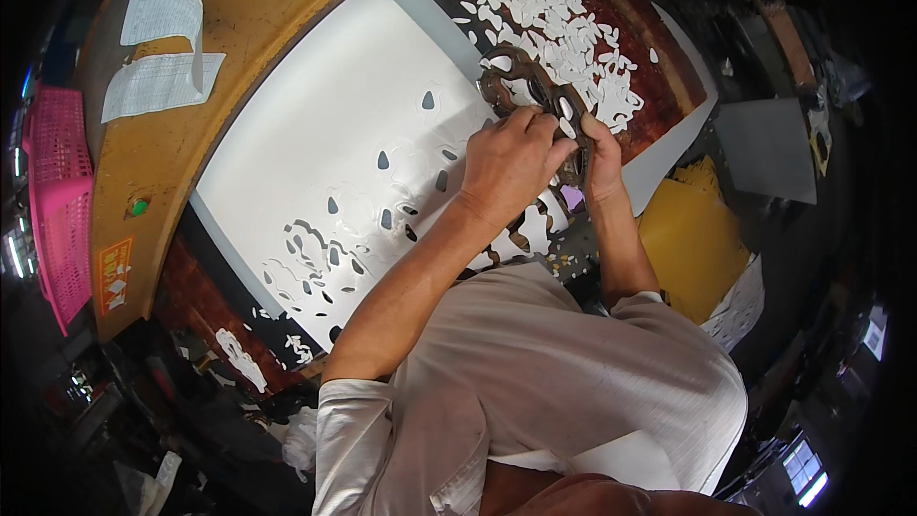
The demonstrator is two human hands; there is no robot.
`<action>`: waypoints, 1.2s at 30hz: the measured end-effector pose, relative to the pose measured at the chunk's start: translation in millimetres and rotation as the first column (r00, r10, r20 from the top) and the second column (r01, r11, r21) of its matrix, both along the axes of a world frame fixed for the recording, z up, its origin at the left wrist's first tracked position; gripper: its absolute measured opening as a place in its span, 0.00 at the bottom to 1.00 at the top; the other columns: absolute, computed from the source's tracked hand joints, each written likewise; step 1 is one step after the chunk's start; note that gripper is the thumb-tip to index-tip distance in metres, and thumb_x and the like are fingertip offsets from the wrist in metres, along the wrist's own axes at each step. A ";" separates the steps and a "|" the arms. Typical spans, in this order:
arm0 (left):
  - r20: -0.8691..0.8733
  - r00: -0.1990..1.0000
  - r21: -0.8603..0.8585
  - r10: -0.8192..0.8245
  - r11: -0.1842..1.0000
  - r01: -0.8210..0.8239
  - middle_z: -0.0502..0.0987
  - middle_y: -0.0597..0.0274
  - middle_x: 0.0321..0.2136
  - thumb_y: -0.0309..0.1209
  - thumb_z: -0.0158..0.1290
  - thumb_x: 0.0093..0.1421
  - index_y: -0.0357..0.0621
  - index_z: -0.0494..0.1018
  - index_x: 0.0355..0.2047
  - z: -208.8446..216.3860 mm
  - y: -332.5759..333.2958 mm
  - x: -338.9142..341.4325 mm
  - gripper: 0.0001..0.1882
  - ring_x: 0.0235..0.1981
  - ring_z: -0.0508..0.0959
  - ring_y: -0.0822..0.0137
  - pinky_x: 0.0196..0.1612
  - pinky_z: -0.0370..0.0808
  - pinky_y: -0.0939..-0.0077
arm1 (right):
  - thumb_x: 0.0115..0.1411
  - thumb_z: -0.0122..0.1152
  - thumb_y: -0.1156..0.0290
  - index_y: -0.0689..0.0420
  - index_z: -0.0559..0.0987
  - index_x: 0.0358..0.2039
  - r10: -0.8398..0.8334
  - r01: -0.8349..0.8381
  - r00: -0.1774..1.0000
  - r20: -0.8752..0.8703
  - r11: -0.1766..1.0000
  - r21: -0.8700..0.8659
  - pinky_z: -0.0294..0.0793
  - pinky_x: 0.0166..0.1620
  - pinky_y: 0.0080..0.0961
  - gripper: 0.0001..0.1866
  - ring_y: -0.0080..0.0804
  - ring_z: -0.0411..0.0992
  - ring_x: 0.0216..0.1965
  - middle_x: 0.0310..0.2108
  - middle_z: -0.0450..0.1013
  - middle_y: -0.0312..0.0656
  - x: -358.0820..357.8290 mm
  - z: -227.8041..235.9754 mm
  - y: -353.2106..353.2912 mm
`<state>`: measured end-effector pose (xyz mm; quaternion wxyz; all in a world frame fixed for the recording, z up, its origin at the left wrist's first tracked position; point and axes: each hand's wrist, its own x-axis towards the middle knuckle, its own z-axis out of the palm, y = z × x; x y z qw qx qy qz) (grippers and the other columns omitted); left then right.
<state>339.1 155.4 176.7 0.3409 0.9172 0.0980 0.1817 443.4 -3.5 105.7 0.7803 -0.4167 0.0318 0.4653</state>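
A dark metal cutting die (570, 165) with several curved openings is tilted up at the far right corner of a white sheet (325, 96). My right hand (604, 164) grips its right side, thumb along the edge. My left hand (508, 161) lies over the die's near left part, fingers curled on it and thumb stretched toward the middle; its fingertips are partly hidden. Small white cut-out pieces (566, 107) sit in the openings. Teardrop holes and cut outlines mark the near part of the sheet.
Loose white pieces (544, 14) are heaped on a dark red board (659, 24) beyond the die. A yellow machine beam (229, 0) curves along the left, with papers (162, 86) on it. A pink basket (59, 201) is at far left; yellow sheets (693, 239) lie at right.
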 end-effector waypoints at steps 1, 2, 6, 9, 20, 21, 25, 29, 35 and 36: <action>-0.017 1.000 0.009 -0.011 1.000 0.012 0.83 0.57 0.37 0.40 0.70 0.60 0.41 0.82 0.39 -1.0 1.7 -1.1 0.16 0.31 0.85 0.52 0.34 0.83 0.60 | 0.69 0.59 0.49 0.60 0.76 0.65 0.011 -0.011 1.000 0.002 1.000 -0.019 0.82 0.55 0.35 0.33 0.37 0.83 0.47 0.51 0.83 0.47 -0.8 0.4 0.4; -0.003 0.999 0.016 -0.032 0.999 0.032 0.83 0.57 0.36 0.40 0.69 0.61 0.40 0.82 0.39 -2.6 1.7 -2.4 0.16 0.30 0.85 0.52 0.34 0.83 0.60 | 0.70 0.59 0.49 0.60 0.77 0.65 0.023 -0.023 1.000 -0.004 1.000 -0.013 0.82 0.54 0.35 0.32 0.36 0.83 0.47 0.50 0.83 0.47 -1.6 1.3 1.1; -0.008 1.000 0.127 -0.006 0.992 0.007 0.81 0.58 0.33 0.35 0.67 0.61 0.41 0.82 0.38 -10.4 -8.5 -4.9 0.11 0.27 0.84 0.54 0.30 0.82 0.63 | 0.70 0.59 0.49 0.60 0.77 0.64 0.017 -0.017 0.999 -0.029 1.000 -0.013 0.82 0.53 0.33 0.32 0.35 0.83 0.46 0.49 0.83 0.46 -7.4 9.1 7.5; 0.026 0.998 0.242 0.056 0.968 -0.060 0.80 0.58 0.33 0.32 0.64 0.61 0.42 0.81 0.37 -8.4 -17.9 -3.2 0.08 0.25 0.83 0.56 0.29 0.82 0.66 | 0.70 0.58 0.49 0.61 0.76 0.65 -0.021 0.021 1.000 -0.005 0.998 -0.056 0.83 0.53 0.33 0.33 0.36 0.83 0.46 0.50 0.83 0.46 -13.0 15.2 13.5; -0.173 0.980 -0.374 -0.094 0.927 0.023 0.85 0.57 0.32 0.36 0.62 0.68 0.44 0.85 0.38 24.1 39.9 -4.0 0.09 0.31 0.85 0.53 0.40 0.82 0.62 | 0.73 0.52 0.51 0.57 0.70 0.70 -0.270 0.270 0.963 0.020 0.963 0.019 0.78 0.61 0.59 0.32 0.61 0.78 0.56 0.59 0.79 0.55 11.2 -24.1 -23.7; -0.270 0.911 -0.419 -0.313 0.890 0.182 0.86 0.55 0.34 0.39 0.62 0.68 0.46 0.86 0.41 19.9 31.0 -6.2 0.10 0.35 0.85 0.51 0.46 0.81 0.59 | 0.73 0.52 0.52 0.59 0.72 0.69 -0.300 0.301 0.952 0.051 0.954 -0.006 0.79 0.61 0.54 0.31 0.55 0.79 0.55 0.58 0.79 0.54 15.0 -30.4 -29.7; -0.347 0.928 -0.459 -0.139 0.888 -0.039 0.84 0.57 0.29 0.35 0.60 0.71 0.42 0.84 0.45 0.1 24.7 -12.5 0.11 0.29 0.82 0.64 0.38 0.80 0.66 | 0.73 0.53 0.50 0.56 0.69 0.71 -0.189 0.212 0.976 -0.105 0.934 0.287 0.78 0.61 0.61 0.33 0.60 0.77 0.58 0.59 0.78 0.56 22.9 -43.2 -44.6; -0.337 0.934 -0.689 0.118 0.645 -0.330 0.80 0.67 0.26 0.41 0.62 0.70 0.34 0.82 0.39 -11.5 53.5 5.8 0.18 0.24 0.76 0.78 0.27 0.73 0.80 | 0.70 0.58 0.48 0.56 0.68 0.72 -0.112 0.146 0.986 -0.126 0.941 0.306 0.75 0.61 0.68 0.37 0.68 0.75 0.58 0.58 0.78 0.55 16.5 -25.2 -45.3; -0.477 0.875 -0.807 0.081 0.353 -0.473 0.77 0.66 0.22 0.45 0.66 0.67 0.37 0.79 0.32 -2.0 53.3 15.6 0.20 0.18 0.72 0.76 0.20 0.68 0.80 | 0.59 0.70 0.47 0.66 0.65 0.72 0.095 -0.114 0.988 0.119 0.980 0.165 0.78 0.62 0.54 0.49 0.54 0.77 0.58 0.53 0.79 0.51 -4.0 31.8 -27.0; -0.464 0.882 -0.813 0.084 0.354 -0.462 0.77 0.65 0.22 0.44 0.66 0.67 0.37 0.79 0.32 0.0 51.8 13.6 0.20 0.17 0.72 0.76 0.20 0.68 0.80 | 0.58 0.71 0.47 0.68 0.65 0.72 0.105 -0.122 0.984 0.144 0.986 0.113 0.79 0.62 0.50 0.51 0.52 0.77 0.58 0.53 0.79 0.50 -6.0 39.4 -22.9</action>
